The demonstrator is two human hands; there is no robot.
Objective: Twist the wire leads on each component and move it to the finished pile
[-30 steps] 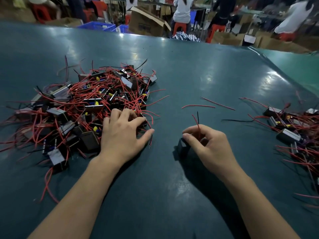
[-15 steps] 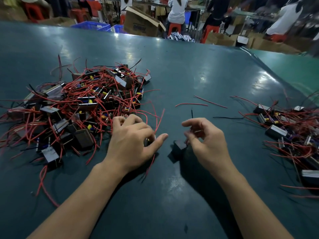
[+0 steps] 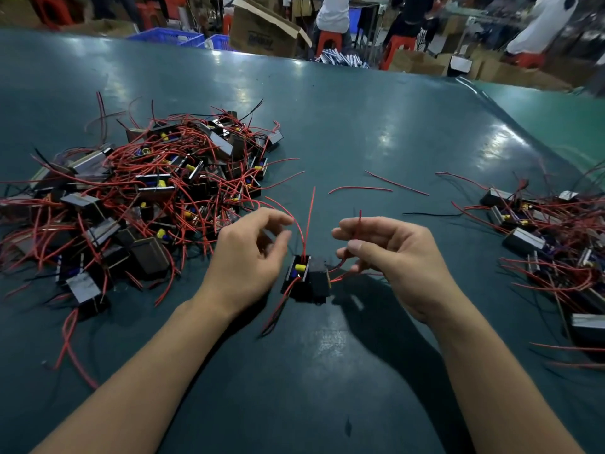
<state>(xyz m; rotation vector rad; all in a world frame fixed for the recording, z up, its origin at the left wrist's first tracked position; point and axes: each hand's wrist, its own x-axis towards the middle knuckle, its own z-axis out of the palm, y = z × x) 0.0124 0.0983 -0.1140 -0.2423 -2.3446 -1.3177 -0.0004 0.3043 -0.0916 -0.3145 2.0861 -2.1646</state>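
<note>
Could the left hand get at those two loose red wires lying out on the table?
Probably yes: the left hand has bare table between it and the loose red wires; nothing blocks it.

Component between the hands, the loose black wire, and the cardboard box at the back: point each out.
Component [image 3: 306, 278]: head view, on its black body beside the yellow part.
Loose black wire [image 3: 432, 214]: head view, mid-length.
Cardboard box [image 3: 258, 37]: head view, on its printed front face.
</note>
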